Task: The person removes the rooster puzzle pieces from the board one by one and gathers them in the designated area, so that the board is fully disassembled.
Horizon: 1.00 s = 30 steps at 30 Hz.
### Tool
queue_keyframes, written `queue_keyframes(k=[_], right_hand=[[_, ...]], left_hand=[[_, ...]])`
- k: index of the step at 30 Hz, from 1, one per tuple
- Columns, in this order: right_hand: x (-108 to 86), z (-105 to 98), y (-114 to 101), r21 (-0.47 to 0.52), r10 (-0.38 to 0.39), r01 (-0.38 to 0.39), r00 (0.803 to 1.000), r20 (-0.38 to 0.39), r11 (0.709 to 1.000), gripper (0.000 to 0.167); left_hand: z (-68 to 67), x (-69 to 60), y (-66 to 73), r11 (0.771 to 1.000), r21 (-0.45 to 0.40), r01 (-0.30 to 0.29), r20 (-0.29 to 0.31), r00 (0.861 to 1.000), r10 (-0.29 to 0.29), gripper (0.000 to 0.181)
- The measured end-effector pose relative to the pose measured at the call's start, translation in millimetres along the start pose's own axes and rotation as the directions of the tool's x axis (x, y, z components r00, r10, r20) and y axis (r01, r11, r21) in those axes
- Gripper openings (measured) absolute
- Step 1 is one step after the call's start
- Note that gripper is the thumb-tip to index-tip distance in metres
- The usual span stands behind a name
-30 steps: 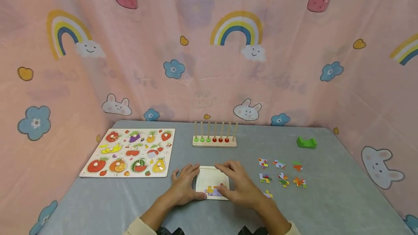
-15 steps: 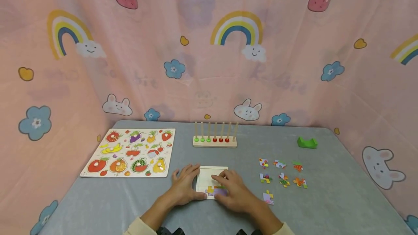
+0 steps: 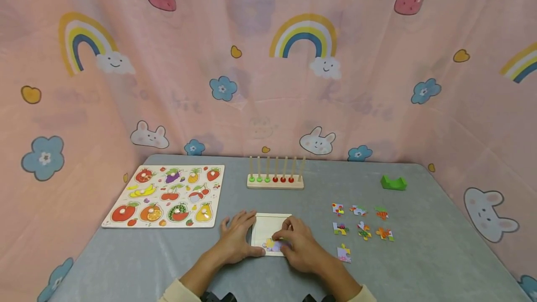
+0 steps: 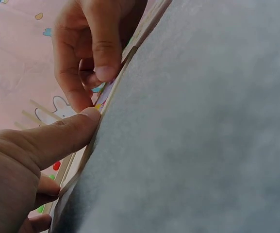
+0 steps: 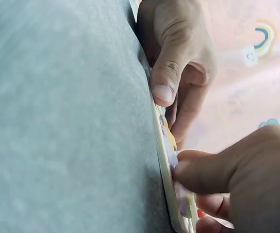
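Note:
A small pale wooden puzzle tray [image 3: 265, 225] lies on the grey table, with joined jigsaw pieces [image 3: 270, 244] in yellow and purple along its front edge. My left hand [image 3: 237, 240] grips the tray, thumb on the front edge and fingers along the left side. Over the tray's right part, my right hand [image 3: 300, 245] pinches a purple puzzle piece [image 5: 183, 200] between thumb and curled fingers. That piece is mostly hidden from the head camera. Both hands [image 4: 13, 165] come close together in the left wrist view.
Several loose puzzle pieces [image 3: 344, 253] lie in rows right of the tray. A fruit knob puzzle board [image 3: 147, 224] is at left. Behind stands a wooden peg rack [image 3: 274, 185] with green and red beads. A green curved block [image 3: 393, 183] sits at back right.
My right hand has drawn in lower over the tray, its fingers curling closer to the thumb at the front right. The loose piece nearest it has come fully into view. The left hand stays put.

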State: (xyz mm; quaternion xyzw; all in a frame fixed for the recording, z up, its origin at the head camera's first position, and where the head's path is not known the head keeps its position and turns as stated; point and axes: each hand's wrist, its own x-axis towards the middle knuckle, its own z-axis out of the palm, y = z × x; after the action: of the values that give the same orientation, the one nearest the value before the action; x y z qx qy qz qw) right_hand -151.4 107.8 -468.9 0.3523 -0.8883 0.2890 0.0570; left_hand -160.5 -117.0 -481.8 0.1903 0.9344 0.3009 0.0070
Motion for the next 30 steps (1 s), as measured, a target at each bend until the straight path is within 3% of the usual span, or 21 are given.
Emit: queue_keyframes(k=[16, 30], right_hand=[[-0.8, 3.0, -0.5, -0.006, 0.014, -0.014, 1.000, -0.003, 1.000, 0.025], [-0.9, 6.9, 1.1, 0.031, -0.076, 0.078, 0.995, -0.068, 0.996, 0.027]], left_hand=[[-0.2, -0.4, -0.3, 1.000, 0.007, -0.010, -0.004, 1.000, 0.010, 0.088], [-0.1, -0.8, 0.3, 1.000, 0.022, -0.007, -0.003, 1.000, 0.007, 0.088]])
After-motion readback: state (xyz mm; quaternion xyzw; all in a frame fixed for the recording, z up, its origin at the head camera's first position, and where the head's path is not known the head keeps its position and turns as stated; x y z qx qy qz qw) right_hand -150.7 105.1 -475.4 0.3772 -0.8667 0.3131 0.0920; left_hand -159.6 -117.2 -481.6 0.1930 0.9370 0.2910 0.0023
